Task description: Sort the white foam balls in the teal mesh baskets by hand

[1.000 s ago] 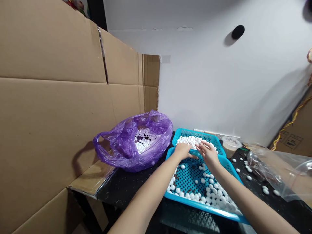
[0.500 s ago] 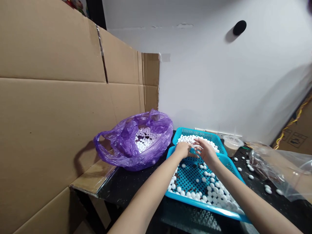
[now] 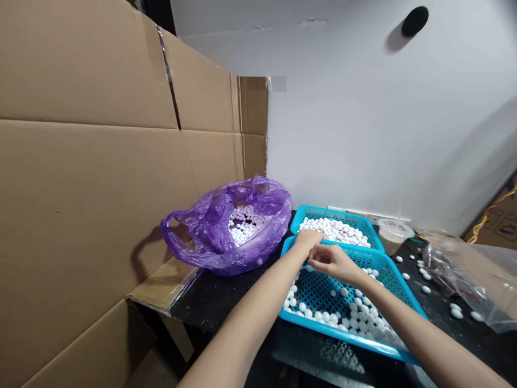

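While your hands work over the nearer turquoise mesh basket [image 3: 347, 339], your left hand [image 3: 309, 241] sits at its far rim, its fingers out of sight, so you cannot tell whether it is open or closed. Your right hand [image 3: 333, 263] is half curled, its fingertips [image 3: 315, 263] low over the basket just beside a white foam ball [image 3: 309, 268]; whether they grip it is unclear. More white foam balls lie scattered across the nearer basket's mesh, and they are heaped in the farther turquoise basket [image 3: 335, 211] just behind it. A purple plastic bag [image 3: 205, 231] slumps open to the left, also holding balls. Both baskets rest on a speckled black table [image 3: 218, 307], with a lidded plastic tub [image 3: 393, 235] beyond them and a clear plastic bag [image 3: 468, 280] among stray balls at right. Cardboard sheets [image 3: 97, 172] line the left, a white wall [image 3: 363, 134] rises behind, and a cardboard box [image 3: 501, 226] at far right bears printed marks too small to read.
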`<state>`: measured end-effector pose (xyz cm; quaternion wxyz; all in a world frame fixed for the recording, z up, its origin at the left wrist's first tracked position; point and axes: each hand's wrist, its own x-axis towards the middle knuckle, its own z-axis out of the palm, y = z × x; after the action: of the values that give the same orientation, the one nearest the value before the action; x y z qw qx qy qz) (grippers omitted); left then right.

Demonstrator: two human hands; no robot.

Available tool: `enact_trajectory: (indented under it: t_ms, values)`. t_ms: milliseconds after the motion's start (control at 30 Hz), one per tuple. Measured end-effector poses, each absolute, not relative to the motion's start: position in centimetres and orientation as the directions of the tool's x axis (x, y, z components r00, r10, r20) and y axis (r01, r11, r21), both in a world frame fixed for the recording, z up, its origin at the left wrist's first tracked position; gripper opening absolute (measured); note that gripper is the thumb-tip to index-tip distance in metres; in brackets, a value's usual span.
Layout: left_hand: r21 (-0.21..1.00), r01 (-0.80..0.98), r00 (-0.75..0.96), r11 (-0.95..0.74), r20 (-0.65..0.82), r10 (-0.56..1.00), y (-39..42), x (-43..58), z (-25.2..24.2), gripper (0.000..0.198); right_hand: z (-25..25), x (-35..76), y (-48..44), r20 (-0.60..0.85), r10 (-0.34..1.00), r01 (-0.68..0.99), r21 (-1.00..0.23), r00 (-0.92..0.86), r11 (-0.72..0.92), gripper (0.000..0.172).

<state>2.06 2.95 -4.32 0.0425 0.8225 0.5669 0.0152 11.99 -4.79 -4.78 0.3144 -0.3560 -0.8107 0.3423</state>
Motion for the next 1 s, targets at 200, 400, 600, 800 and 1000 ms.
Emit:
enact_trajectory:
  t_ms: [200,400,600,800,1000]
  values:
    - [0.021,0.851,0.522,-0.524,0.071,0.85,2.0,1.3,-4.3,0.055,-6.3,11.8,-4.9,0.048,0.669,0.446,-0.71,-0.742,0.546,0.019]
    - [0.015,0.846,0.529,-0.532,0.097,0.843,2.4,1.3,-4.7,0.067,-6.8,11.4,-5.1,0.053,0.669,0.438,-0.718,-0.741,0.541,0.02]
    - [0.002,0.843,0.535,-0.538,0.103,0.838,2.4,1.3,-4.8,0.07,-7.1,10.9,-5.3,0.084,0.688,0.435,-0.718,-0.721,0.543,0.018]
    - [-0.008,0.842,0.537,-0.539,0.093,0.838,2.4,1.3,-4.8,0.069,-6.8,10.9,-5.3,0.083,0.687,0.404,-0.756,-0.722,0.515,0.021]
    - [0.017,0.844,0.533,-0.536,0.093,0.841,2.5,1.4,-5.0,0.068,-5.4,11.6,-5.4,-0.177,0.539,0.326,-0.925,-0.824,0.194,0.032]
